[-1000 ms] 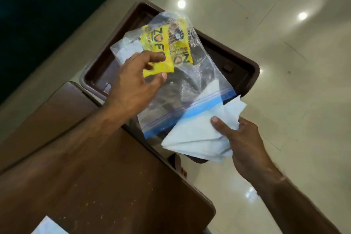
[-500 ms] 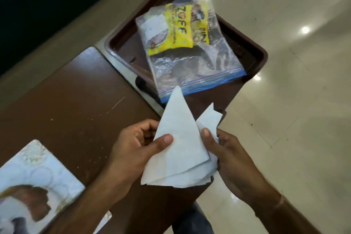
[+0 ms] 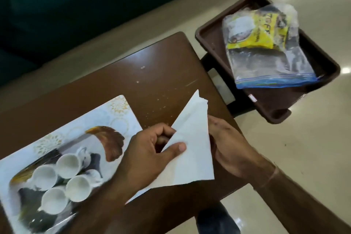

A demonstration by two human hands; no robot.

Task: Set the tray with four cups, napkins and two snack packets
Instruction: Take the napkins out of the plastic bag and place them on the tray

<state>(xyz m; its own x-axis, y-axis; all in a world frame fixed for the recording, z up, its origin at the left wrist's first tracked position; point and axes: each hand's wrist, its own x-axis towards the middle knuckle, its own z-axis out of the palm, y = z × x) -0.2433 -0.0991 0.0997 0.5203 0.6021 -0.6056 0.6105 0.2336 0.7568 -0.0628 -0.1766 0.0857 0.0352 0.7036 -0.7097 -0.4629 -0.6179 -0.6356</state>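
Both hands hold a stack of white napkins (image 3: 191,138) folded into a triangle, over the brown table's near right corner. My left hand (image 3: 150,150) pinches its left edge with the thumb on top. My right hand (image 3: 226,142) grips its right side from behind. To the left, a printed white tray (image 3: 115,108) lies on the table with several white cups (image 3: 68,163) clustered on it. A clear zip bag (image 3: 266,51) with yellow snack packets (image 3: 252,32) inside lies in a dark brown tray (image 3: 210,36) at the upper right.
The brown wooden table (image 3: 152,74) fills the middle, with crumbs on it. The dark brown tray rests on a low stand (image 3: 226,89) off the table's right edge. Glossy cream floor (image 3: 303,148) lies to the right. A dark green sofa (image 3: 76,5) runs along the back.
My left hand left the zip bag in the brown tray and joined my right hand on the napkins. The napkins came over the table, and the view swung left onto the cup tray.
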